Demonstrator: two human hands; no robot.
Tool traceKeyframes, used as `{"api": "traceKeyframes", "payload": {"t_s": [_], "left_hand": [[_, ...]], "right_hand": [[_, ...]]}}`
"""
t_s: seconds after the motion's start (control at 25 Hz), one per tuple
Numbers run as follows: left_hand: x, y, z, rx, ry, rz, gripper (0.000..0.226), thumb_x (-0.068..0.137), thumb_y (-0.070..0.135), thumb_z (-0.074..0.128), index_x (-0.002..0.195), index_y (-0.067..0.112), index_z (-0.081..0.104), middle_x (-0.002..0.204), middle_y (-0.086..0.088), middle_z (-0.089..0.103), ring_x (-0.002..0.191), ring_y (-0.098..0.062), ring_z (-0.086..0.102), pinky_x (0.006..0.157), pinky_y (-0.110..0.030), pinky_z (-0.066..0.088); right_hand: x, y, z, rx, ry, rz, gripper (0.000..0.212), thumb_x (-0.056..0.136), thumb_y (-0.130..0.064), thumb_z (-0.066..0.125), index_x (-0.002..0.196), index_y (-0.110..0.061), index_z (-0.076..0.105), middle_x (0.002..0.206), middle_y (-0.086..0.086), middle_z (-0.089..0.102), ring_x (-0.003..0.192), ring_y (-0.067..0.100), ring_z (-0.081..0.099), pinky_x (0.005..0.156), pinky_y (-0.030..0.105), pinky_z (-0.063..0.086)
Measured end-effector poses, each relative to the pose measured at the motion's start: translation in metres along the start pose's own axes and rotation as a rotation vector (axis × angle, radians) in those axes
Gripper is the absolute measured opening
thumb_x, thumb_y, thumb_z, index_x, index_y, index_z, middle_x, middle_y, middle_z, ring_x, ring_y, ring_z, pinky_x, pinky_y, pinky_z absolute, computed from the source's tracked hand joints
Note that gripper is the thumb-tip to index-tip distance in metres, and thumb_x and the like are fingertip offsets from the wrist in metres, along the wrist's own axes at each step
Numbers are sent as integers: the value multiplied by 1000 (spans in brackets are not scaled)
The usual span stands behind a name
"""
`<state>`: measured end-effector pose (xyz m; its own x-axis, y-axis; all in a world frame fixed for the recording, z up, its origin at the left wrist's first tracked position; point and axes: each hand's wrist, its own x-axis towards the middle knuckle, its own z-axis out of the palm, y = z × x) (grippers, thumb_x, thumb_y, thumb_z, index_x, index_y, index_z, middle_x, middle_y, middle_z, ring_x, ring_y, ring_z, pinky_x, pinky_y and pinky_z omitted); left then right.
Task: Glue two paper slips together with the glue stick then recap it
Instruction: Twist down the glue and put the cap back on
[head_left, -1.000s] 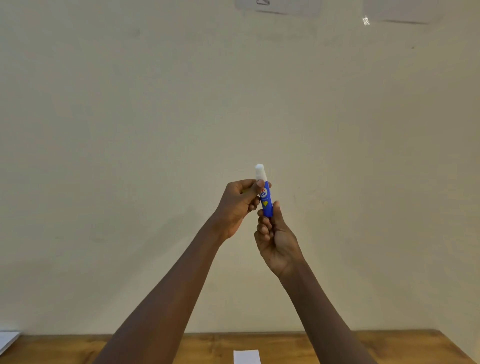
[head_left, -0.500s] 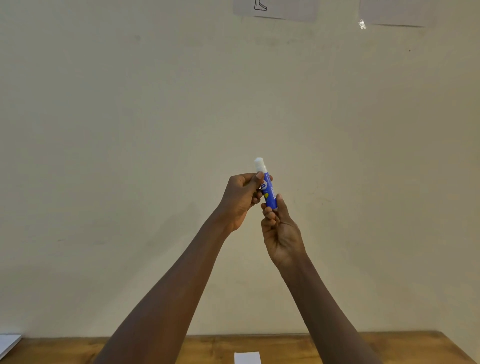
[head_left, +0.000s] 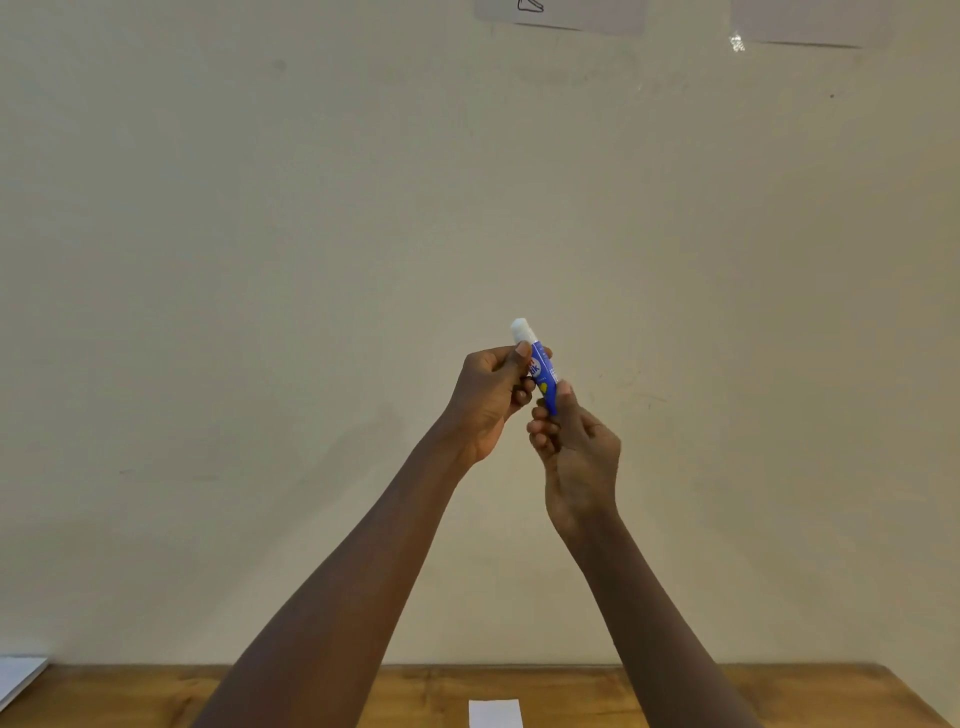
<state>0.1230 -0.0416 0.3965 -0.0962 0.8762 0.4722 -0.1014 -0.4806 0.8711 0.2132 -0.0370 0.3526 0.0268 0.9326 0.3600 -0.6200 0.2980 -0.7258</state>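
A blue glue stick (head_left: 542, 372) with a white top end is held up in front of the wall, tilted slightly to the left. My left hand (head_left: 488, 400) pinches its upper part just under the white top. My right hand (head_left: 574, 447) grips its lower end from below. Whether the white end is a cap or bare glue I cannot tell. A white paper slip (head_left: 494, 713) lies on the wooden table (head_left: 571, 696) at the bottom edge of the view, between my forearms.
A plain cream wall fills most of the view, with two sheets (head_left: 566, 13) taped near the top. White paper (head_left: 18, 678) lies at the table's far left edge.
Both hands and the glue stick have drifted slightly up and to the right, and the stick has tilted a little more. The grip looks the same.
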Motion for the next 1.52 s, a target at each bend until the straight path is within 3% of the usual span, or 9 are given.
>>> {"api": "traceKeyframes", "payload": {"t_s": [0.12, 0.2, 0.28, 0.52, 0.72, 0.96, 1.12, 1.32, 1.52], "left_hand": [[1, 3, 3, -53, 35, -16, 28, 94, 20, 42, 82, 9, 64, 81, -12, 51, 59, -10, 36, 50, -10, 42], [0, 6, 3, 5, -18, 8, 28, 95, 20, 41, 81, 11, 64, 85, -14, 52, 59, -9, 35, 53, -12, 40], [-2, 8, 3, 93, -58, 31, 27, 95, 21, 41, 86, 10, 64, 84, -14, 49, 56, -8, 35, 56, -14, 40], [-4, 6, 17, 80, 81, 50, 27, 95, 20, 41, 92, 4, 63, 79, -16, 47, 55, -9, 35, 59, -18, 39], [-4, 3, 8, 85, 3, 37, 30, 96, 20, 39, 99, 0, 62, 69, -7, 44, 57, -9, 33, 56, -15, 38], [-4, 3, 17, 52, 65, -8, 27, 94, 22, 42, 84, 5, 61, 74, -12, 50, 52, -8, 37, 53, -12, 42], [-5, 7, 11, 64, -10, 2, 28, 95, 19, 40, 82, 8, 62, 91, -17, 47, 58, -10, 33, 56, -15, 37], [-3, 8, 12, 17, 28, -2, 31, 96, 21, 39, 78, 10, 62, 92, -18, 47, 58, -10, 31, 52, -12, 37], [-2, 9, -1, 28, -39, 18, 31, 96, 21, 38, 87, 7, 64, 68, -7, 44, 56, -9, 31, 50, -10, 39]], "right_hand": [[-1, 4, -2, -215, 0, -157, 36, 88, -28, 50, 100, 4, 62, 68, 9, 65, 49, 15, 60, 52, 21, 54], [0, -7, -5, -25, -102, 223, 60, 88, -49, 34, 90, 4, 62, 54, 6, 64, 43, 12, 57, 43, 18, 50], [3, -13, -8, 189, -159, 398, 48, 91, -43, 35, 86, -1, 57, 46, 1, 59, 36, 7, 51, 35, 12, 43], [0, 2, -6, -503, 32, -505, 19, 87, -17, 53, 86, -1, 63, 62, 6, 62, 45, 7, 59, 47, 18, 50], [3, -16, -12, 147, -210, 441, 55, 88, -52, 33, 70, -7, 58, 43, -3, 53, 34, 6, 45, 34, 13, 41], [-5, 8, -9, -712, 60, -480, 27, 92, -24, 42, 92, -2, 57, 62, 11, 60, 50, 20, 55, 49, 28, 45], [-2, -12, -14, 77, -190, 335, 50, 92, -46, 30, 72, -8, 56, 47, -1, 57, 38, 7, 49, 39, 17, 44], [-2, -2, -6, -212, -88, -21, 45, 95, -34, 27, 64, -12, 51, 44, -3, 53, 36, 6, 45, 36, 15, 36], [-2, -18, -5, 281, -366, 461, 43, 94, -40, 30, 75, -9, 54, 46, -2, 55, 36, 6, 47, 37, 13, 42]]}}
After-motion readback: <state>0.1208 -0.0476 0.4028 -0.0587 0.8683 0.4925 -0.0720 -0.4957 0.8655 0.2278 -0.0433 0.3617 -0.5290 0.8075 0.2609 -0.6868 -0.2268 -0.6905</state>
